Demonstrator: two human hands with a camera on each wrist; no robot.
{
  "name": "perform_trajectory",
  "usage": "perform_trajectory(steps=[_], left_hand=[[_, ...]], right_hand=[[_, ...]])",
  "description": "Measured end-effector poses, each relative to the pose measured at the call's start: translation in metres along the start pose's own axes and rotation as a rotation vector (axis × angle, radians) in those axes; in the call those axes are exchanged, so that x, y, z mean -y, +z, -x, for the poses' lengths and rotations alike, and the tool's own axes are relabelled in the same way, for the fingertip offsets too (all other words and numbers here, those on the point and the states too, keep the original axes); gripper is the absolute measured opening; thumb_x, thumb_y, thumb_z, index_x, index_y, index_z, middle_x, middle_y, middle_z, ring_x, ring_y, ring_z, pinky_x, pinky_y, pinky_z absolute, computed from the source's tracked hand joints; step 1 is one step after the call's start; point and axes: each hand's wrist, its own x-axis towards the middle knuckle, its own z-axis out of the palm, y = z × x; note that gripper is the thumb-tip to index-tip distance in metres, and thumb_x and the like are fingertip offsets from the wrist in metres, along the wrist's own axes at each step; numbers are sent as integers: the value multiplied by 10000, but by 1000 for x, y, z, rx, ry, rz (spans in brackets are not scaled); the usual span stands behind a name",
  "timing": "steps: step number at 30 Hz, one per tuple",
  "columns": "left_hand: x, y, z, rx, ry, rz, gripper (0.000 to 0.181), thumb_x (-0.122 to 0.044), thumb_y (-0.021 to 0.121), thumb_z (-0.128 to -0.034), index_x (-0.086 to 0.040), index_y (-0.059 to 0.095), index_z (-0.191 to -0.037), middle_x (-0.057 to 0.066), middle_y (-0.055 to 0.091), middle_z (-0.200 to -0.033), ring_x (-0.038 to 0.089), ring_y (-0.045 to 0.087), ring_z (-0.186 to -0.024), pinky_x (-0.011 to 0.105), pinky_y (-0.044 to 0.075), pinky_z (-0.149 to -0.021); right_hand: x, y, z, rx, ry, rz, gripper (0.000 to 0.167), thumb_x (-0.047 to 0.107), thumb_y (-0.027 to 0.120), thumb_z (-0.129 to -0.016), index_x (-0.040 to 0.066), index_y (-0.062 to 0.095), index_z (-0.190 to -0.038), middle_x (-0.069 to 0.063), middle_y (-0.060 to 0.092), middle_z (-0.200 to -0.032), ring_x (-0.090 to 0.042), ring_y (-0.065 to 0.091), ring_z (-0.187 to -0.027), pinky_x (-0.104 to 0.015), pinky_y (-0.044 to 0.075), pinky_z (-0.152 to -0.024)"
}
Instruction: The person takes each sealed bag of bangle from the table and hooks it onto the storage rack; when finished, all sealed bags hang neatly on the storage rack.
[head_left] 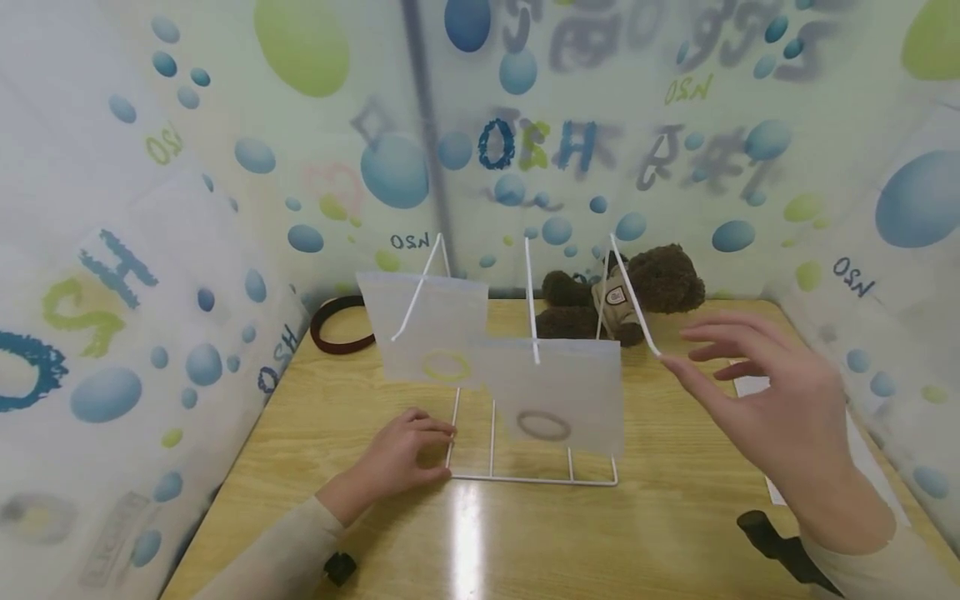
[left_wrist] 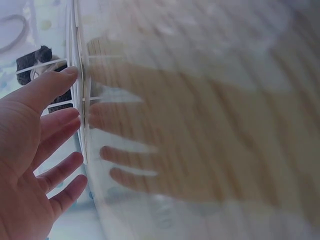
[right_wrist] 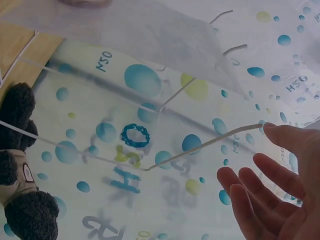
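Observation:
A white wire rack (head_left: 530,287) with three upward-slanting prongs stands on the wooden table. From its left prong hangs a clear plastic bag (head_left: 401,333) with a yellow ring (head_left: 446,364) inside. A second clear bag (head_left: 573,375), hung on the middle prong, holds a greyish ring (head_left: 543,425). No bag hangs on the right prong. My left hand (head_left: 405,454) touches the base's left side with thumb and fingertips, the fingers fairly straight. The right hand (head_left: 780,408) has its thumb tip at the end of the right prong, the other fingers spread apart from the wire.
A brown teddy bear (head_left: 663,279) lies behind the rack at right. At the back left is a dark brown ring-shaped roll (head_left: 318,329). White paper (head_left: 862,458) lies at right, with a black object (head_left: 761,533) near the right wrist. Patterned sheets enclose the table.

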Motion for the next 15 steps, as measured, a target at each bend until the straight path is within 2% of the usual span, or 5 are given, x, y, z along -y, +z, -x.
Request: perform_trajectory(steps=[4, 9, 15], left_hand=[[1, 2, 0, -11, 3, -5, 456, -395, 873, -791, -165, 775, -1172, -43, 724, -1301, 227, 598, -1147, 446, 534, -960], [1, 2, 0, -17, 7, -12, 458, -403, 872, -789, -167, 775, -1169, -47, 726, -1298, 225, 597, -1141, 445, 536, -954], [2, 2, 0, -21, 12, -13, 465, -408, 877, -784, -164, 775, -1167, -49, 726, -1296, 221, 597, -1135, 440, 537, -950]], right_hand=[[-10, -9, 3, 4, 20, -4, 366, 31, 928, -685, 122, 806, -1018, -33, 762, -1064, 135, 649, -928, -18, 490, -749], [-22, -20, 7, 7, 42, 50, 348, 22, 912, -708, 105, 802, -1028, -11, 751, -1056, 183, 633, -931, 0, 474, -757], [-40, -33, 12, 26, 74, 128, 311, 77, 914, -728, 135, 802, -1012, 31, 749, -1035, 219, 600, -916, 20, 443, -765]])
